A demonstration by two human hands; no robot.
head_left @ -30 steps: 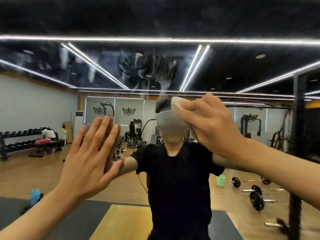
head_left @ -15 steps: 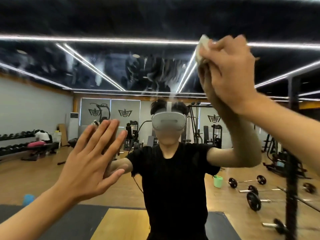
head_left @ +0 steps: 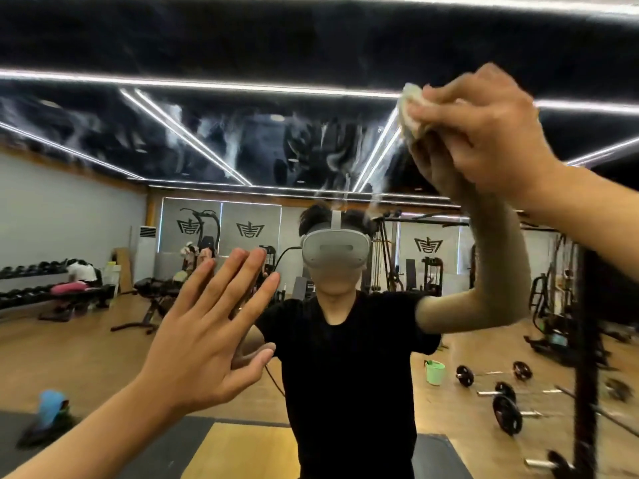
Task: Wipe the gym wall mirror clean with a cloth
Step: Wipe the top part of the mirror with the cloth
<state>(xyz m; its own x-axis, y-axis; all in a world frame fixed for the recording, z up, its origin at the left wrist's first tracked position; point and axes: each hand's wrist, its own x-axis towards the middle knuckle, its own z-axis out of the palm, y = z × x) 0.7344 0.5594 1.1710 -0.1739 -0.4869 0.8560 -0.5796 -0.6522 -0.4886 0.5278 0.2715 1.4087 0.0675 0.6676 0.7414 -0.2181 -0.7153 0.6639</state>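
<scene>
High on mirror (head_left: pixel 242 150), my right hand (head_left: pixel 484 133) grips cloth (head_left: pixel 409 112), fingers curled, rubbing smears. Left hand (head_left: pixel 207 326) flat against glass, fingers straight, slightly spread, likely bracing me.

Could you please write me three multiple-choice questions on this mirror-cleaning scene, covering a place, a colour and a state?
1. Where in the view is the cloth?
A. lower left
B. upper right
C. bottom centre

2. What colour is the small bucket reflected on the floor?
A. red
B. black
C. green

3. How is the left hand?
A. open, fingers straight
B. curled round a spray bottle
C. out of view

Answers:
1 B: the right hand holds it bunched against the mirror, high on the right.
2 C: it shows pale green on the wooden floor.
3 A: its palm faces the glass with the fingers straight.
</scene>
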